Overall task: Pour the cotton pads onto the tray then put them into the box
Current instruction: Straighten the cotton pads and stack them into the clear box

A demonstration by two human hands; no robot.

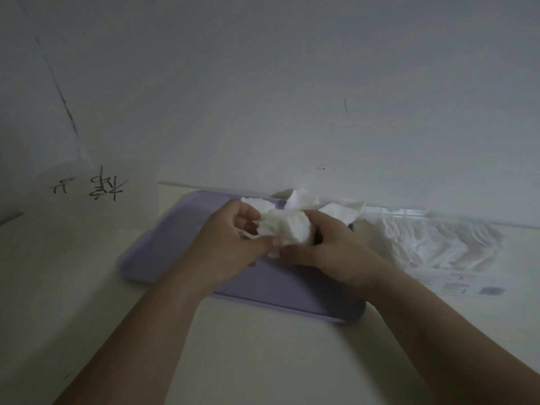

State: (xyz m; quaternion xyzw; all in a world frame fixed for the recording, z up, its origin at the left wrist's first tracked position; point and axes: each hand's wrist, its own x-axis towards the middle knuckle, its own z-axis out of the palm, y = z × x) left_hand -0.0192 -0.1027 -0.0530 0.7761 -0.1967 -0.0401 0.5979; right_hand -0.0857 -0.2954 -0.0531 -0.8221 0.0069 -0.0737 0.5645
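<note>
Cotton pads (287,229) are bunched in a white wad between both hands, the left hand (230,238) and right hand (330,249) each curling fingers and thumb round it above the lavender tray (163,252). More pads lie loose just beyond the fingers. A crumpled clear plastic bag (438,244) lies on the table (263,346) right of the right hand. A white box (96,206) with handwritten marks stands left of the left hand.

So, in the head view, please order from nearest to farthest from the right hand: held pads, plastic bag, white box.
1. Held pads, gripped in the right hand.
2. Plastic bag, on its right side.
3. White box, far left, past the tray.
</note>
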